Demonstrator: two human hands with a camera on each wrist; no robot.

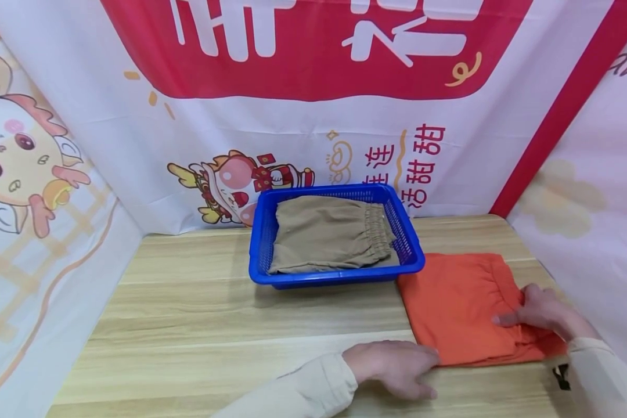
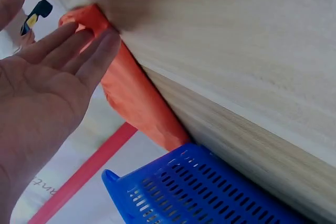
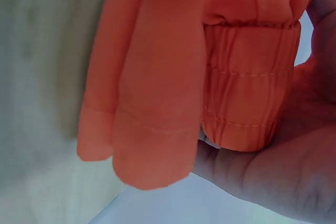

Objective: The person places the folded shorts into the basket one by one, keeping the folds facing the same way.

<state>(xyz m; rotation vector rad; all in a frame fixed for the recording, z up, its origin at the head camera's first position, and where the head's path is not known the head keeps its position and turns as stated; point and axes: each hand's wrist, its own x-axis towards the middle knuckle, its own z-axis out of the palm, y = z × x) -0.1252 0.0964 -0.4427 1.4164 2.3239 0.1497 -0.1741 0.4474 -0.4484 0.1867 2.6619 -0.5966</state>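
Observation:
Folded orange pants (image 1: 454, 307) with a gathered elastic waistband lie on the table at the right. My right hand (image 1: 546, 310) grips them at the waistband edge, thumb on top. In the right wrist view the palm (image 3: 310, 150) curves around the gathered waistband (image 3: 244, 93), with two folded hems hanging beside it. By the near left corner of the pants is my left hand (image 1: 397, 367), its fingers extended. The left wrist view shows the left fingers (image 2: 86, 59) fairly straight in front of the orange cloth (image 2: 139, 98); whether they touch it I cannot tell.
A blue plastic basket (image 1: 339, 277) stands at the back centre, touching or close to the orange pants. Folded khaki pants (image 1: 324, 232) lie inside it. Printed cloth hangings (image 1: 303, 122) enclose the wooden table (image 1: 188, 331). A small black item (image 1: 561, 376) is beside the right sleeve.

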